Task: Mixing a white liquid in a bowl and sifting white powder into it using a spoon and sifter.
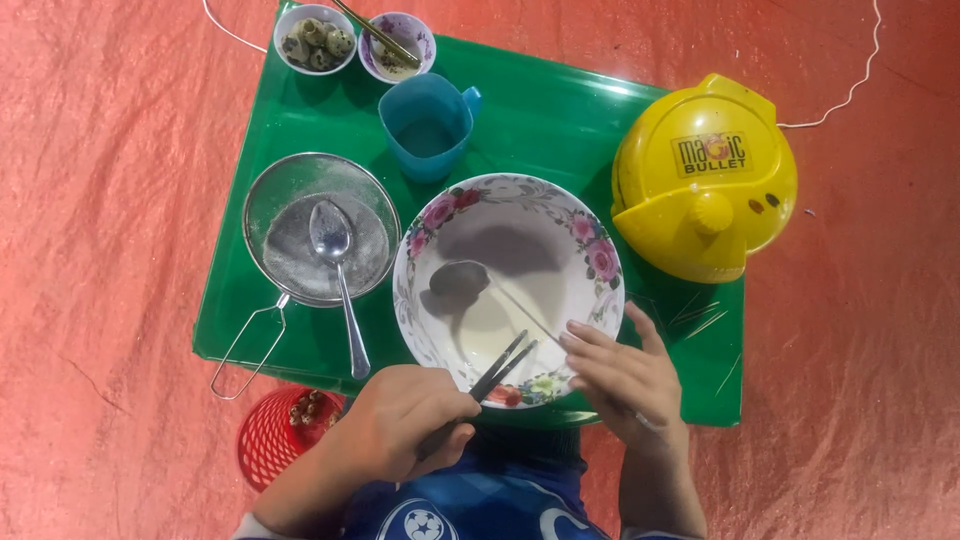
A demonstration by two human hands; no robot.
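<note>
A large white bowl (600, 300) with a pink flower rim sits on a green tray table (560, 120). It holds a pale liquid. My left hand (400, 425) grips a pair of dark chopsticks (505, 362) whose tips reach over the bowl's near rim. My right hand (625, 380) rests at the bowl's near right rim, fingers pinching the handle of a ladle-like spoon (462, 278) that lies in the liquid.
A metal sieve (300, 190) with a steel spoon (335, 250) in it lies left of the bowl. Behind stand a blue mug (428, 125), a small bowl of speckled eggs (315, 40) and another small bowl (400, 45). A yellow round appliance (705, 180) is right; a red basket (275, 435) is below left.
</note>
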